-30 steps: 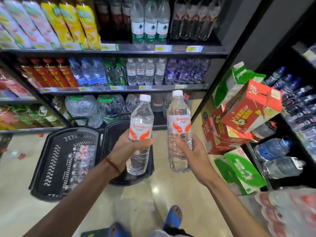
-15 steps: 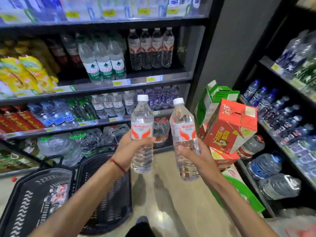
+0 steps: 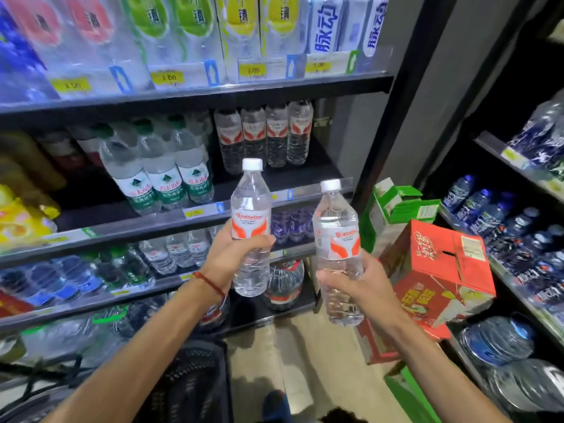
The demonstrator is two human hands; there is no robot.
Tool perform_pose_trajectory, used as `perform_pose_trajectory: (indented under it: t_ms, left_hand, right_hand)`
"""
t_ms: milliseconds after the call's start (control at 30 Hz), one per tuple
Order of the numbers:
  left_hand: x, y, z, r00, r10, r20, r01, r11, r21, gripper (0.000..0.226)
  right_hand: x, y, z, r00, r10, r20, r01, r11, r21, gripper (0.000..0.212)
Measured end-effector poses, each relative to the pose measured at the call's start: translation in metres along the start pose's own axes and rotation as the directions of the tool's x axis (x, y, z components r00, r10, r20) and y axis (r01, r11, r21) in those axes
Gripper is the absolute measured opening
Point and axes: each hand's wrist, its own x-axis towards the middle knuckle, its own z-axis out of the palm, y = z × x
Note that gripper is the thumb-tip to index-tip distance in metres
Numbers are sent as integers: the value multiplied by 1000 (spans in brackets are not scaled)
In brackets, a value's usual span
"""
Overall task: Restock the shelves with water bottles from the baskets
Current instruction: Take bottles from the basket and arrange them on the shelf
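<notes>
gripping upright: left hand (image 3: 232,254) fingers curled round left bottle (image 3: 251,227); right hand (image 3: 351,279) wraps right bottle (image 3: 337,239).

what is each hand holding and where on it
Left hand grips a clear white-capped plastic water bottle around its middle; right hand grips a second bottle likewise.

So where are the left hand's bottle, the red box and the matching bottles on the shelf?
Left bottle (image 3: 251,219): head view, on its orange label.
Red box (image 3: 438,250): head view, on its top face.
Shelf bottles (image 3: 276,134): head view, on the third bottle's label.
</notes>
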Motion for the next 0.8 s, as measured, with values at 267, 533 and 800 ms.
perform_pose_trajectory:
  t_ms: [267, 533, 800]
  left_hand:
    - [66, 10, -9, 999, -16, 40, 16, 1000, 1, 74]
    - [109, 15, -3, 999, -4, 37, 4, 1000, 6, 64]
    - [128, 20, 0, 998, -21, 53, 25, 997, -75, 53]
  right_hand:
    - [83, -6, -1, 986, -137, -96, 124, 984, -130, 50]
    - [153, -15, -12, 917, -367, -160, 282, 876, -391, 60]
    - [205, -40, -7, 818, -525, -234, 416, 821, -390, 83]
